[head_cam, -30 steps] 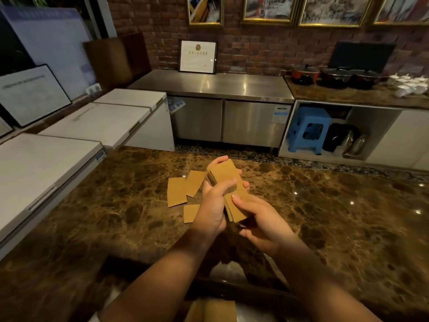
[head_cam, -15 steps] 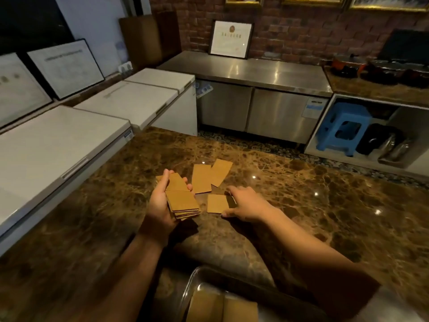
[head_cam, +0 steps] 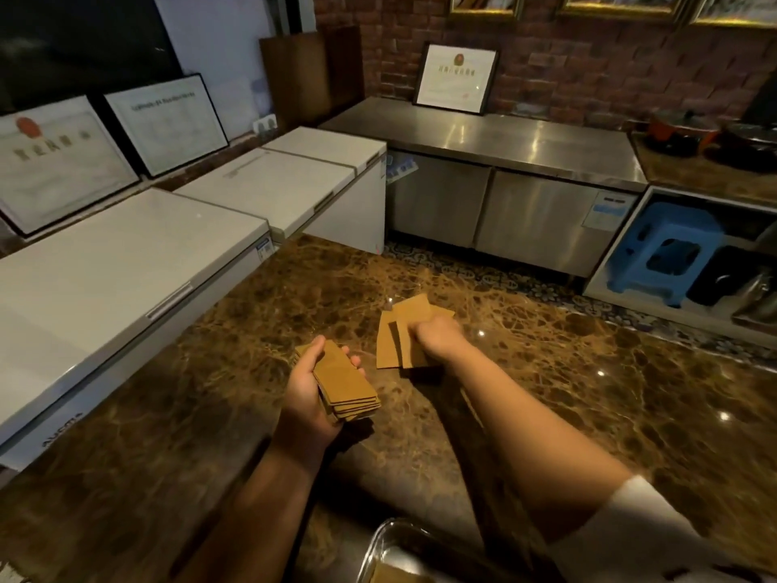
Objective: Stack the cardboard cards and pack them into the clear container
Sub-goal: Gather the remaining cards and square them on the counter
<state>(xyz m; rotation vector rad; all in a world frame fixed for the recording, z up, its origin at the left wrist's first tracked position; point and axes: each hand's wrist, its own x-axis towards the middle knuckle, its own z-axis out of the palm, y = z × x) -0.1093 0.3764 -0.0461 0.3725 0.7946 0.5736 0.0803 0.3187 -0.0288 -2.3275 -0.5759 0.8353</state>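
Left hand grips a stack of cards above the marble counter. Right hand pinches loose cards mid-counter; clear container sits at the near edge.

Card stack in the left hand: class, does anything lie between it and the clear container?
Nothing visible does. Only bare counter separates the stack from the container at the bottom edge.

On the marble counter, loose cards lie at one o'clock of the held stack; the container sits at six o'clock, nearest
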